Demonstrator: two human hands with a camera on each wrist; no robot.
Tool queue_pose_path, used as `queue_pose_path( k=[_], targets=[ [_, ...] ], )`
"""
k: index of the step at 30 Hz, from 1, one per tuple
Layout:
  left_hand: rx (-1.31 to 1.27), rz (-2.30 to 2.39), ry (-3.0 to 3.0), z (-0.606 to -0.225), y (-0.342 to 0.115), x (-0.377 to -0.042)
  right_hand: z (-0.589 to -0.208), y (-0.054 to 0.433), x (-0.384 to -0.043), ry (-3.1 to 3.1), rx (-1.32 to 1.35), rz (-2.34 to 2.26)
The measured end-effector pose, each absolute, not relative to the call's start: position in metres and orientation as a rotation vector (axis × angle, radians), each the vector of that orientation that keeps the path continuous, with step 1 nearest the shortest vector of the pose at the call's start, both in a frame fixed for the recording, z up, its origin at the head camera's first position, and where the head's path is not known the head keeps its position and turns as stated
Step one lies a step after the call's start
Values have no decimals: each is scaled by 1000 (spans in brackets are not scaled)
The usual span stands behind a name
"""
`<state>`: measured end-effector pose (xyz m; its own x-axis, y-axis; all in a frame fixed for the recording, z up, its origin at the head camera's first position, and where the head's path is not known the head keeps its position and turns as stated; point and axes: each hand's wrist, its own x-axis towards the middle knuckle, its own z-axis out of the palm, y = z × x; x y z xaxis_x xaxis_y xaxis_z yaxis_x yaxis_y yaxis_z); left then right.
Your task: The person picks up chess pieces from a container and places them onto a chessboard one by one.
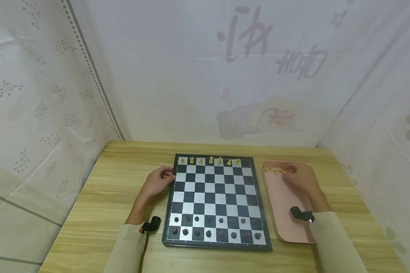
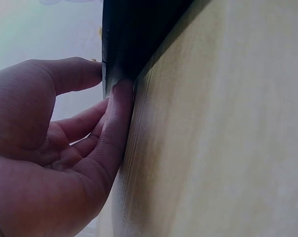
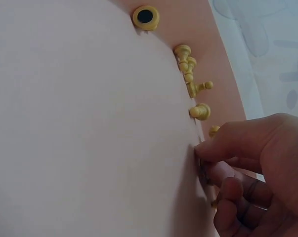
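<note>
Head view shows the left hand [image 1: 158,179] pinching the left edge of the chessboard [image 1: 210,189] between thumb and finger, while, right of the chessboard, the right hand [image 1: 301,177] is in the pink tray [image 1: 285,204] beside yellow pieces [image 1: 267,168], fingers curled, though whether they hold one I cannot tell.

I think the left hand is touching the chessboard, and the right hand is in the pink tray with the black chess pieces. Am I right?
Not quite: the chess pieces in the pink tray are yellow, not black, as the right wrist view shows. The left hand is touching the chessboard, and the right hand is in the tray.
</note>
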<state>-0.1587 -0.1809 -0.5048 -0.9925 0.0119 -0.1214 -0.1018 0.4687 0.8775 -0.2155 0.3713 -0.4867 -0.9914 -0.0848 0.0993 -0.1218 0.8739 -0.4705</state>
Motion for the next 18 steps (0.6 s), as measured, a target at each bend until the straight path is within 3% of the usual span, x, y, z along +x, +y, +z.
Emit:
queue_pose_path(
  k=[18],
  targets=[
    [-89, 1547, 2607, -505, -179, -159, -489, 367, -215, -2979, 120, 739]
  ],
)
